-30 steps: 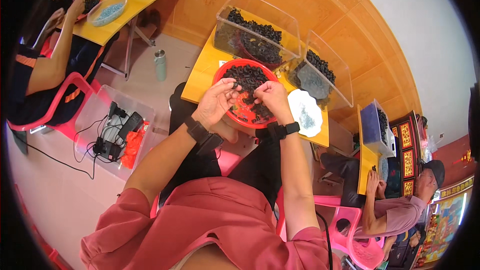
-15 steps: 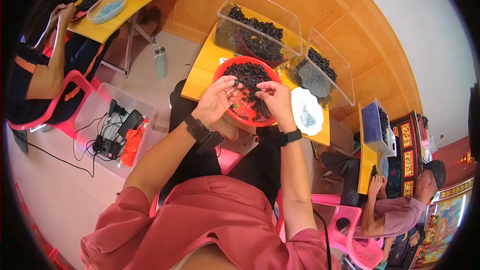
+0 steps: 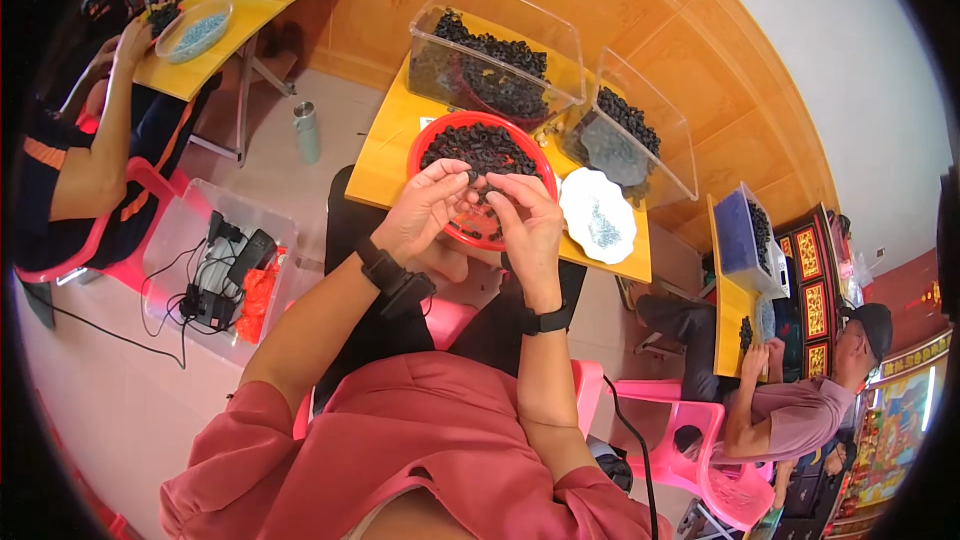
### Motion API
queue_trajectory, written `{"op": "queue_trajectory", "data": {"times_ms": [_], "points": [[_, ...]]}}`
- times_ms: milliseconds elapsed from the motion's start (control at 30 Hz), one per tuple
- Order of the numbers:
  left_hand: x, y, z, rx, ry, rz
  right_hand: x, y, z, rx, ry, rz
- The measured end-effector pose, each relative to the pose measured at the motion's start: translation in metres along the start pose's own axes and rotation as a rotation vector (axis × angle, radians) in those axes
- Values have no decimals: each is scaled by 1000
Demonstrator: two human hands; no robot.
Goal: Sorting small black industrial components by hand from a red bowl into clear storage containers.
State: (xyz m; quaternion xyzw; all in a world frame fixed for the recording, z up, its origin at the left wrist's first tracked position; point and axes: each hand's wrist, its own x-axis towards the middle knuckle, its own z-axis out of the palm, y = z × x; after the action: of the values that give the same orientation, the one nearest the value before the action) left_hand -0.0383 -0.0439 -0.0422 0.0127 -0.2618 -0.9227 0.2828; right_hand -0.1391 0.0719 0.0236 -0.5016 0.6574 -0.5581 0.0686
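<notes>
Both my hands meet above a red basin (image 3: 549, 178) heaped with small black ring-like parts (image 3: 482, 147). Between the thumb and fingers of my left hand (image 3: 425, 204) is a small black part (image 3: 472, 177). My right hand (image 3: 528, 224) is pinched closed close beside that part; whatever lies between its fingertips is too small to make out. Right of the basin lies a white scallop-edged dish (image 3: 580, 196) with a small pile of shiny little pieces (image 3: 606, 230).
Behind the basin, two clear bins (image 3: 570, 28) (image 3: 688, 155) of black parts stand on the yellow table (image 3: 380, 162). A box of cables (image 3: 283, 290) and a green bottle (image 3: 306, 132) are on the floor to the left. Co-workers sit left and right.
My right hand has moved left, bringing its fingertips up to the black part in my left hand. The whole view has shifted slightly.
</notes>
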Motion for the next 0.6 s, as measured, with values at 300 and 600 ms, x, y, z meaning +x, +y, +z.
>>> {"op": "queue_trajectory", "data": {"times_ms": [300,600], "points": [[-2,-3,3,129,10,-4,-6,-7,0,24,38,36],[-2,-1,3,292,-5,1,-9,-1,-2,126,21,133]]}}
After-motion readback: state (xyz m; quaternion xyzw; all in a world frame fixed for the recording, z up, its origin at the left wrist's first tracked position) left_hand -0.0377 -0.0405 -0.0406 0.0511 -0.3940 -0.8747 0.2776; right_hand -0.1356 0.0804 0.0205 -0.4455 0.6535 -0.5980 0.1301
